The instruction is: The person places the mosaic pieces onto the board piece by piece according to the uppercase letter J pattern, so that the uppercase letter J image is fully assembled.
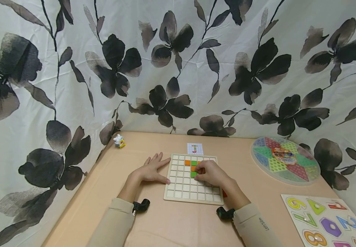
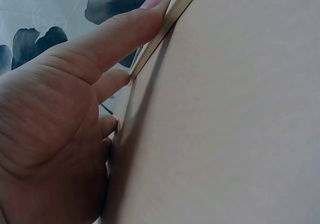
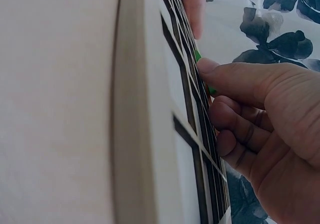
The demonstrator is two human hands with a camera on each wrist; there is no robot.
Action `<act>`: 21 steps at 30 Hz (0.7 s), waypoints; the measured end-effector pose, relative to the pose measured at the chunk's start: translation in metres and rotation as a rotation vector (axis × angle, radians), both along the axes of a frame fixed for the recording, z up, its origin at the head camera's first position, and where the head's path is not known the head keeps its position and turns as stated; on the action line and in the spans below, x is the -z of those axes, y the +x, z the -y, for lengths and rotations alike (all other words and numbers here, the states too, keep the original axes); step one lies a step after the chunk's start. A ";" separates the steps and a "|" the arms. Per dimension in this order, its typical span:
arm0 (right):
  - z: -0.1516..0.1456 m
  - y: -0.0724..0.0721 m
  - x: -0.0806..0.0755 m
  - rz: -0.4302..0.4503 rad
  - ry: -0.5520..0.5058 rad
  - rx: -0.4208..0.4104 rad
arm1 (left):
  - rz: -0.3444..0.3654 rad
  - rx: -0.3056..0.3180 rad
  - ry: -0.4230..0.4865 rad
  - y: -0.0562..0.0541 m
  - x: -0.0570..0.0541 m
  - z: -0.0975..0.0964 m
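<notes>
A light wooden grid board (image 1: 182, 194) with square cells lies on the table. In its upper middle sit an orange tile (image 1: 187, 163), a green tile (image 1: 194, 163) and another orange tile (image 1: 193, 168). My right hand (image 1: 213, 174) reaches over the board from the right with curled fingers, its thumb and fingertips pinching a lower green tile (image 1: 193, 174). The right wrist view shows green (image 3: 212, 90) beside the thumb. My left hand (image 1: 150, 171) lies spread at the board's left side, thumb and fingertips touching its edge (image 2: 172, 15).
A small pattern card (image 1: 195, 149) lies behind the board. At the back left stands a small toy figure (image 1: 119, 141). To the right are a round colourful game board (image 1: 265, 171) and a number-and-shape sheet (image 1: 315, 219). Something red (image 1: 225, 194) shows beneath my right wrist.
</notes>
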State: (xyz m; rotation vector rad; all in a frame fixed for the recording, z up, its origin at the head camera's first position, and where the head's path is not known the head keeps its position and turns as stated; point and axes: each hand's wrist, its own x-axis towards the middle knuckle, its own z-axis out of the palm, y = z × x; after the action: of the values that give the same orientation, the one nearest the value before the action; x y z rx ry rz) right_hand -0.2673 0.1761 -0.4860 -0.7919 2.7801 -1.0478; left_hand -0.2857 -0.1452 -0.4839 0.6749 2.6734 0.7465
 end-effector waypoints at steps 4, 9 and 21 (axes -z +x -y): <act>-0.001 0.000 0.001 0.003 -0.006 -0.003 | -0.005 0.001 -0.006 0.000 0.001 -0.001; -0.002 0.000 0.000 0.010 -0.014 -0.008 | -0.007 0.001 -0.003 -0.001 0.002 -0.001; -0.016 0.001 -0.013 0.025 -0.052 0.019 | 0.002 0.000 0.002 -0.001 0.002 0.000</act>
State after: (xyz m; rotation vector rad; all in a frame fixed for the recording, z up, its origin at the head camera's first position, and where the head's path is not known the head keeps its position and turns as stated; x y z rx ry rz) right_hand -0.2668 0.1919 -0.4731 -0.7536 2.7553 -1.1291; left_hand -0.2864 -0.1450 -0.4862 0.6746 2.6709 0.7493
